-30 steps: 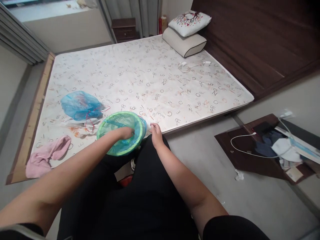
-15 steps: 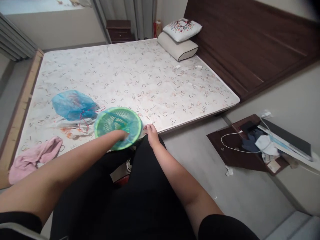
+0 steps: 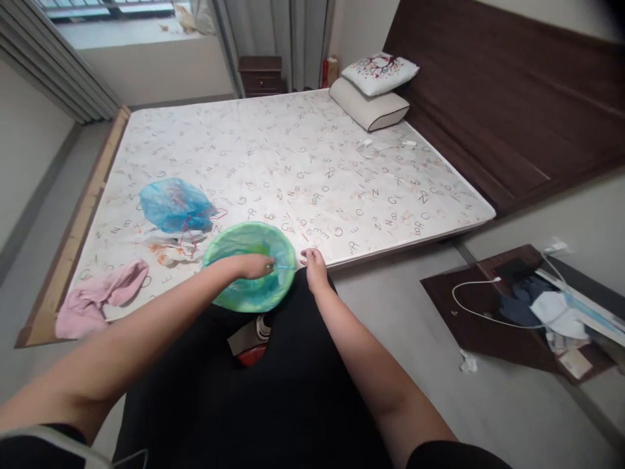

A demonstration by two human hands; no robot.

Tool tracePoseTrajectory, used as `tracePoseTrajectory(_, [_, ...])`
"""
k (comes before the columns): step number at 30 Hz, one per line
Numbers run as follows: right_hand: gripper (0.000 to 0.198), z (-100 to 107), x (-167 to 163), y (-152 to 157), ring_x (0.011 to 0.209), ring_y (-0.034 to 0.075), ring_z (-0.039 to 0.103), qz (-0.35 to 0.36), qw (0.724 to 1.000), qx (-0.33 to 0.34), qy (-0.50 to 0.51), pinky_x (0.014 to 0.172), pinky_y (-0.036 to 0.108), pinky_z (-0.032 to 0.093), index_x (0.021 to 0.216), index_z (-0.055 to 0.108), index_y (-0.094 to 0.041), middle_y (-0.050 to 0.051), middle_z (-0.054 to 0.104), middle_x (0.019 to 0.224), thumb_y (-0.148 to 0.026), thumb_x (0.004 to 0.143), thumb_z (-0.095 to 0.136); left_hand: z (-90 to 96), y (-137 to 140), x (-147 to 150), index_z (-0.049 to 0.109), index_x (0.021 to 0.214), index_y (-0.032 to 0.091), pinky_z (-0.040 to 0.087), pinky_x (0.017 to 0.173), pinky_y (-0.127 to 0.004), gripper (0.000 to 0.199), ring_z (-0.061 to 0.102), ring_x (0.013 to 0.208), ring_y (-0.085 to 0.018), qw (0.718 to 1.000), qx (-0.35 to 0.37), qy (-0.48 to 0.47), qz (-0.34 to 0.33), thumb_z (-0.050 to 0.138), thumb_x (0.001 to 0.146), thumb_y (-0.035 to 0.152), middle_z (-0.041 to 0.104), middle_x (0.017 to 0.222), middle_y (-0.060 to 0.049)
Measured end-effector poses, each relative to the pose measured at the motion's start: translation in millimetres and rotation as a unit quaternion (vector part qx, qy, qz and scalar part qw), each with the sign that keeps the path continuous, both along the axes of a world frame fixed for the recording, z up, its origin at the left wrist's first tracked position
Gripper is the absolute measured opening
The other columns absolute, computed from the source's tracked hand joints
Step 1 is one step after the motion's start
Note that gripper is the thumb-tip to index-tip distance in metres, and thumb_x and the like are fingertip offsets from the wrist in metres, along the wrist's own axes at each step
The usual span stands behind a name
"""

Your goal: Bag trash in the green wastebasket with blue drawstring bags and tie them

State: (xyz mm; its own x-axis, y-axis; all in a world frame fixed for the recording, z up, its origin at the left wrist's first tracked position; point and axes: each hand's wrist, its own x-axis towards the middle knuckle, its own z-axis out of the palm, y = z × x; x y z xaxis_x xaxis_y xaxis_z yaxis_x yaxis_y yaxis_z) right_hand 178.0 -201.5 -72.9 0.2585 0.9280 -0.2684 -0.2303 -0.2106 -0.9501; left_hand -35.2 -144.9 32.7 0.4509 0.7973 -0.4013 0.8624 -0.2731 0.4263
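A round green plastic basket (image 3: 291, 286) sits at the near edge of the mattress, against my knees. A thin blue-green plastic bag (image 3: 273, 290) lines its inside. Over the basket's opening, my left hand (image 3: 257, 266) is closed, its fingers partly hidden, with a bit of the bag in its grip. My right hand (image 3: 314, 264) is just outside the right rim, fingers curled. A narrow strip of the bag runs taut from my left fingers toward my right fingertips.
On the mattress (image 3: 273, 150) lie a blue plastic bag with a red drawstring (image 3: 173, 203), crumpled stained white plastic (image 3: 168, 251), a pink cloth (image 3: 100, 296) and two stacked pillows (image 3: 371, 104). A dark nightstand (image 3: 488, 319) with cables and cloths stands at right.
My left hand has risen from inside the basket and moved toward its right rim, drawing the bag. The liner covers more of the basket wall. The view has shifted slightly left.
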Motion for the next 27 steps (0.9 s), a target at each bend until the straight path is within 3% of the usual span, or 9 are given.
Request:
tracePoseTrajectory(4, [0.039,-4,3,-3,0.099,0.020,0.067,0.016,1.000,-0.001,0.003,0.090,0.033,0.056,0.097,0.063,-0.024,0.004,0.069,0.105,-0.062,0.089,0.058,30.1,-4,-31,0.072,0.131,0.024,0.048,0.111,-0.041,0.041,0.067,0.126,-0.030,0.997,0.062,-0.033,0.011,0.055,0.093,0.025,0.073,0.138,-0.009])
tracePoseTrajectory(7, [0.046,-3,6,-6,0.105,0.023,0.068,0.062,0.998,0.002,0.011,0.090,0.034,0.055,0.103,0.067,-0.024,0.006,0.072,0.110,-0.067,0.089,0.060,30.4,-30,-77,0.074,0.123,0.022,0.048,0.112,-0.041,0.036,0.067,0.124,-0.029,0.958,0.193,-0.135,0.161,0.051,0.097,0.031,0.075,0.128,-0.009])
tracePoseTrajectory(10, [0.052,-3,8,-7,0.114,0.026,0.069,0.085,0.996,0.001,0.020,0.090,0.035,0.056,0.106,0.068,-0.023,0.009,0.071,0.122,-0.072,0.088,0.059,-3.6,-74,-117,0.073,0.118,0.021,0.046,0.114,-0.042,0.032,0.065,0.124,-0.028,0.856,0.278,-0.247,0.360,0.054,0.096,0.034,0.074,0.125,-0.009])
tracePoseTrajectory(13, [0.056,-4,11,-6,0.118,0.027,0.070,0.069,0.997,-0.007,0.011,0.089,0.035,0.056,0.107,0.065,-0.023,0.011,0.068,0.128,-0.075,0.087,0.058,-52.0,-110,-138,0.069,0.106,0.019,0.047,0.113,-0.043,0.023,0.065,0.119,-0.027,0.731,0.208,-0.331,0.559,0.061,0.088,0.030,0.072,0.115,-0.009])
tracePoseTrajectory(15, [0.058,-2,12,-6,0.117,0.027,0.070,0.065,0.998,-0.013,-0.002,0.089,0.036,0.055,0.108,0.062,-0.023,0.012,0.068,0.130,-0.077,0.085,0.058,-77.8,-121,-142,0.064,0.110,0.018,0.048,0.110,-0.046,0.026,0.065,0.117,-0.028,0.668,0.194,-0.350,0.628,0.059,0.088,0.031,0.070,0.114,-0.011])
tracePoseTrajectory(17, [0.063,2,12,-7,0.112,0.026,0.072,0.077,0.997,-0.022,-0.017,0.088,0.037,0.056,0.111,0.060,-0.024,0.013,0.068,0.130,-0.080,0.082,0.059,-93.7,-121,-141,0.061,0.114,0.018,0.049,0.109,-0.047,0.029,0.064,0.117,-0.028,0.635,0.186,-0.374,0.650,0.059,0.090,0.034,0.068,0.118,-0.012])
tracePoseTrajectory(22, [0.077,20,-4,-22,0.109,0.028,0.073,0.171,0.983,-0.068,0.007,0.082,0.037,0.057,0.126,0.059,-0.027,0.012,0.071,0.131,-0.086,0.077,0.064,-106.5,-111,-135,0.065,0.112,0.020,0.052,0.105,-0.039,0.037,0.064,0.119,-0.026,0.614,0.149,-0.465,0.620,0.077,0.077,0.026,0.065,0.128,-0.011])
tracePoseTrajectory(25, [0.076,30,-25,-35,0.118,0.029,0.071,0.194,0.977,-0.082,0.011,0.082,0.038,0.058,0.132,0.058,-0.030,0.011,0.065,0.142,-0.086,0.081,0.060,-110.9,-112,-132,0.061,0.123,0.021,0.057,0.094,-0.037,0.054,0.068,0.108,-0.023,0.591,0.112,-0.513,0.612,0.079,0.073,0.022,0.062,0.132,-0.012])
tracePoseTrajectory(27, [0.074,36,-41,-39,0.113,0.026,0.071,0.195,0.978,-0.077,-0.016,0.082,0.037,0.058,0.134,0.058,-0.031,0.010,0.062,0.147,-0.085,0.083,0.058,-113.5,-114,-132,0.057,0.126,0.020,0.059,0.086,-0.037,0.059,0.071,0.097,-0.021,0.580,0.068,-0.548,0.599,0.080,0.072,0.022,0.066,0.121,-0.011])
